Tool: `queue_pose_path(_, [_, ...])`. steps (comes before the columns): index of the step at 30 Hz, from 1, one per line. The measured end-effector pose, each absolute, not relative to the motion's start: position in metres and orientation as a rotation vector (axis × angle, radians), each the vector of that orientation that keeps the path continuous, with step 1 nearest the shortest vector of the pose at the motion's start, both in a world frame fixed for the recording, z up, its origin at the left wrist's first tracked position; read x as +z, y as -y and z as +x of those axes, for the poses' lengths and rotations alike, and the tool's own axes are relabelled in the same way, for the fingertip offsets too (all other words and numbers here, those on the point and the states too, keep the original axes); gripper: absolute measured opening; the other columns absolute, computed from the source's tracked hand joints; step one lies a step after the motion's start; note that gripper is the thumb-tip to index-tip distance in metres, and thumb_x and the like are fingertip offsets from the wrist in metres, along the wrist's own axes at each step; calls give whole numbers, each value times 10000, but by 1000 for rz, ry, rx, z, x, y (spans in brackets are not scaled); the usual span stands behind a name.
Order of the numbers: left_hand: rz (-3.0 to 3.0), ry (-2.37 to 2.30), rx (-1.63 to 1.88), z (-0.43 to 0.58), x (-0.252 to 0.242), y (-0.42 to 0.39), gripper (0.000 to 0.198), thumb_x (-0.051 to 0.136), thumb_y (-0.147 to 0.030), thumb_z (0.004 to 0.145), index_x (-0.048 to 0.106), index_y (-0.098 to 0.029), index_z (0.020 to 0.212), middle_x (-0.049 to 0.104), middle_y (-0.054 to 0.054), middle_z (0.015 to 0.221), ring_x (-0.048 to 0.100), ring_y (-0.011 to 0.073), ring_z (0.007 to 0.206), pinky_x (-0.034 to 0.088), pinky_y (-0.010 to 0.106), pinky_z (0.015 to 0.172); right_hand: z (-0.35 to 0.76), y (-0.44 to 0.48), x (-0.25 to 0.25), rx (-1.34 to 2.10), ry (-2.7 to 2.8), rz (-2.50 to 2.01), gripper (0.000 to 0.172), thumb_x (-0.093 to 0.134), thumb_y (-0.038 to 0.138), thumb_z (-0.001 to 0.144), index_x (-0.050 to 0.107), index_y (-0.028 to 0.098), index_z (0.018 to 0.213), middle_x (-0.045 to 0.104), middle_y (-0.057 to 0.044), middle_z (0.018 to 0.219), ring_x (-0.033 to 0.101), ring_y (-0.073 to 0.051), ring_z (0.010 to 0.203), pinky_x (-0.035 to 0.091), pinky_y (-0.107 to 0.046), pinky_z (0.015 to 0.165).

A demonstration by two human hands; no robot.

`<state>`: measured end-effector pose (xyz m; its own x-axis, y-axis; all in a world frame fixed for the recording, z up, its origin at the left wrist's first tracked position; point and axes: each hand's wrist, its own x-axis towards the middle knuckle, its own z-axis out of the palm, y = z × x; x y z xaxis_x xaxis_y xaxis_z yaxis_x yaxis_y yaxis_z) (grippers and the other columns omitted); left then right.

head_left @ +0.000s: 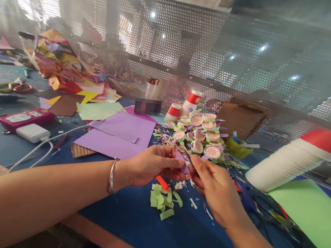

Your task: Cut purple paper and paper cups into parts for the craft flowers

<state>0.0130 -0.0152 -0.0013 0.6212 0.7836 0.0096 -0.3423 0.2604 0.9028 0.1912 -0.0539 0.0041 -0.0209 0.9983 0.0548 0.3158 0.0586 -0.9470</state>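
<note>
My left hand (156, 164), with a silver bangle at the wrist, pinches a small piece of purple paper (184, 167). Close against it, my right hand (218, 187) is closed on a slender dark tool (189, 159) whose tip meets the purple piece; its kind is not clear. Behind both hands rises a heap of small paper-cup pieces (200, 135) with red prints and purple and green paper tabs. Cut light-green paper strips (162, 200) lie below my hands, with a red-orange object (162, 182) beside them.
Purple sheets (121, 132) lie to the left, near a white charger (32, 133) and scissors (13, 85). On the right, a long stack of white paper cups (292, 164) leans beside a green sheet (315, 219). A perforated metal screen (177, 39) stands behind.
</note>
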Motion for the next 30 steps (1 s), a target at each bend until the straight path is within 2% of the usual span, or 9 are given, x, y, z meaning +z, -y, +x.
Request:
queue_pose_path(5, [1381, -644, 833, 5, 2, 5, 174, 697, -268, 815, 575, -152, 771, 683, 31, 729, 667, 113, 626, 520, 248, 623, 203, 48, 9, 764, 1612, -1512, 510, 485, 690, 894, 503, 218, 703, 425, 41, 557, 399, -117, 468, 268, -235, 447])
queue_pose_path(8, [1569, -750, 859, 1, 5, 0, 154, 653, -262, 818, 544, -176, 751, 642, 4, 648, 686, 140, 626, 525, 253, 597, 209, 47, 14, 472, 1889, -1682, 554, 460, 705, 897, 491, 214, 643, 458, 28, 525, 419, -133, 495, 263, -254, 485])
queue_pose_path(11, [1701, -854, 866, -3, 8, -3, 114, 598, -238, 813, 519, -193, 745, 662, 11, 700, 689, 142, 611, 477, 226, 520, 208, 48, 17, 316, 2095, -1834, 541, 463, 664, 918, 496, 213, 621, 521, 10, 543, 454, -148, 521, 251, -268, 500])
queue_pose_path(14, [1842, -911, 832, -7, 7, -6, 122, 587, -263, 822, 526, -196, 740, 669, 14, 689, 641, 122, 566, 418, 217, 489, 205, 49, 18, 251, 2209, -1934, 475, 474, 578, 948, 534, 213, 650, 570, -7, 574, 510, -161, 537, 270, -277, 507])
queue_pose_path(19, [2246, -955, 744, -8, -6, -15, 204, 572, -299, 860, 656, -171, 725, 623, 10, 604, 518, 112, 545, 345, 238, 521, 205, 52, 18, 225, 2293, -1966, 434, 485, 532, 954, 608, 205, 697, 662, -49, 650, 611, -194, 594, 328, -288, 530])
queue_pose_path(24, [2330, -946, 723, -5, -13, -20, 165, 575, -264, 857, 694, -183, 775, 652, 8, 618, 532, 118, 544, 319, 247, 538, 207, 53, 15, 207, 2359, -1979, 365, 504, 481, 949, 677, 211, 773, 724, -75, 750, 670, -232, 675, 358, -297, 544])
queue_pose_path(30, [2437, -1011, 759, -6, -6, -21, 145, 575, -229, 840, 713, -183, 841, 673, 36, 737, 552, 150, 636, 338, 263, 596, 205, 54, 18, 210, 2380, -2037, 359, 504, 477, 950, 657, 213, 761, 742, -82, 799, 691, -253, 729, 379, -307, 557])
